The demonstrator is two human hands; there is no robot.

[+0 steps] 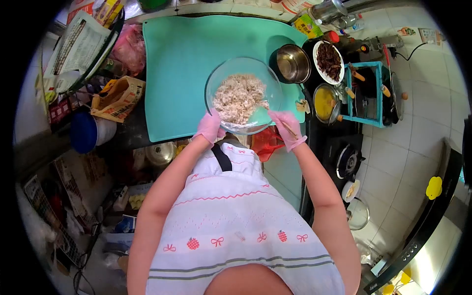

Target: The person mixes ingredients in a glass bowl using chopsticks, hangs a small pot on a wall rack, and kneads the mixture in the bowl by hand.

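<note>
A clear glass bowl (280,93) holds a pale, crumbly, lumpy mixture (238,96). It stands at the near edge of a turquoise mat (177,73). My left hand (210,127), in a pink glove, is closed on the bowl's near left rim. At the near right rim is my right hand (287,129), gloved the same way and closed around thin wooden chopsticks (290,129). Their tips point toward the mixture; whether they touch it is hard to make out.
Right of the bowl stand a steel pot (293,64), a white plate of dark food (328,62) and a bowl of yellow liquid (326,103). Beyond are a turquoise rack (366,121) and a gas burner (348,161). A paper bag (119,101) and blue-lidded tub (83,132) sit left.
</note>
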